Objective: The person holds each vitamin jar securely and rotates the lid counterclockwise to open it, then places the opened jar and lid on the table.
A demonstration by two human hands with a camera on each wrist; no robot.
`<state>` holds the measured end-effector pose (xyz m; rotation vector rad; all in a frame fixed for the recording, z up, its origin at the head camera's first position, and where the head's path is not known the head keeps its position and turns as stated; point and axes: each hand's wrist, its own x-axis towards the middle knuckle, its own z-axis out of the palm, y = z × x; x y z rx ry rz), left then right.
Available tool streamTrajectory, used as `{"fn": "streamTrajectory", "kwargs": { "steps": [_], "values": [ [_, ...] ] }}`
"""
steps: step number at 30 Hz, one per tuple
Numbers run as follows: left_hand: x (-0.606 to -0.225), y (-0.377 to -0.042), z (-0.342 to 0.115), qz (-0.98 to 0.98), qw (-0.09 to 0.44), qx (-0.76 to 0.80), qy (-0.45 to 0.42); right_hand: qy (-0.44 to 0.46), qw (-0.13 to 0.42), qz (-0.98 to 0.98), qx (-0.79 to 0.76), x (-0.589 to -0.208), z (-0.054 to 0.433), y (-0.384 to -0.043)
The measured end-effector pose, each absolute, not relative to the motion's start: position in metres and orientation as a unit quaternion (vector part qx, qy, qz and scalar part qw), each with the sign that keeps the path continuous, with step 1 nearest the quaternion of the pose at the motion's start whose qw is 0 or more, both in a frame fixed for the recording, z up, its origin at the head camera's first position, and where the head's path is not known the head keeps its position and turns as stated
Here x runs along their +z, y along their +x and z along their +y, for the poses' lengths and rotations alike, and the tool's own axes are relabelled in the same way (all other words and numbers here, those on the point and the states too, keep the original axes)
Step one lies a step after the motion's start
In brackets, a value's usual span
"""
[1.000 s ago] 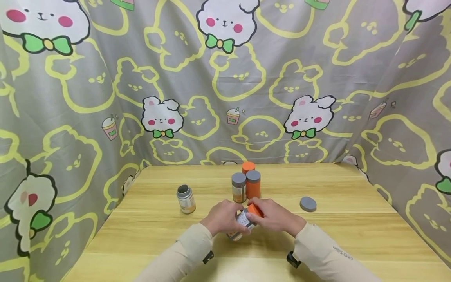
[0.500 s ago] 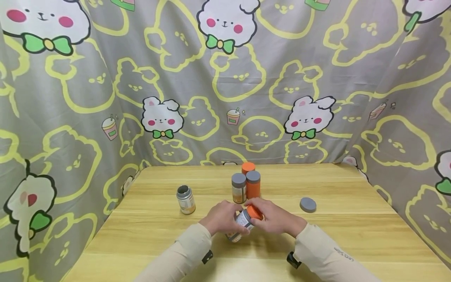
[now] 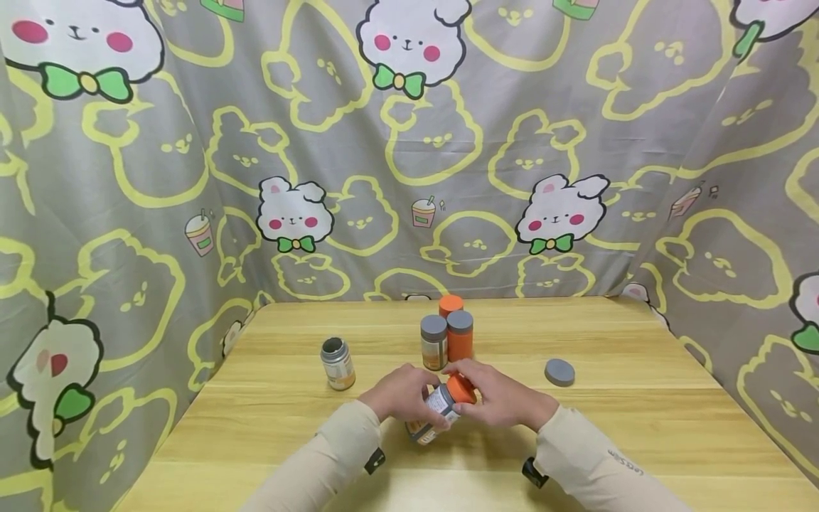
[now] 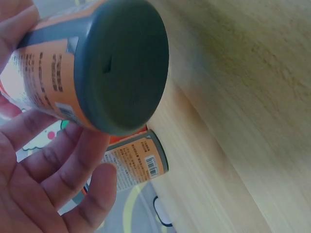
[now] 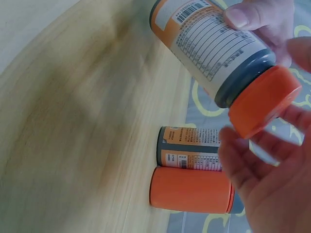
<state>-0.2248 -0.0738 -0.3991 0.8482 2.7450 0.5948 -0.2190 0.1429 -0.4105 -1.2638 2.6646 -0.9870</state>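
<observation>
My left hand (image 3: 404, 395) grips a grey jar (image 3: 440, 404) with a white and orange label, tilted with its capped end toward the upper right. On its mouth sits an orange lid (image 5: 265, 99), and my right hand (image 3: 498, 393) holds this lid between thumb and fingers. A dark band of the jar's shoulder shows just below the lid in the right wrist view. From the left wrist, the jar's dark round base (image 4: 129, 68) faces the camera, raised over the table.
Behind the hands stand a grey-capped labelled jar (image 3: 434, 348), a grey-capped orange jar (image 3: 460, 343) and an orange-lidded one (image 3: 451, 304). An uncapped jar (image 3: 338, 366) is upright at left. At right a loose grey lid (image 3: 559, 372) lies on the wooden table (image 3: 614, 427).
The held jar has shifted slightly left and toward the body. My right fingers have changed position on the orange lid, and more of it shows. Other jars have stayed put.
</observation>
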Motion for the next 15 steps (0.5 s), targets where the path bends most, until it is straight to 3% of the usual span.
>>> {"fn": "streamTrajectory", "kwargs": {
  "steps": [7, 15],
  "values": [
    [-0.401, -0.2226, -0.0719, 0.938, 0.081, 0.181, 0.286, -0.359, 0.006, 0.887, -0.289, -0.4113, 0.141, -0.2199],
    [-0.4032, -0.2238, -0.0751, 0.943, 0.094, 0.184, 0.261, -0.374, 0.007, 0.87, -0.32, -0.4079, 0.1462, -0.2172]
  ]
}}
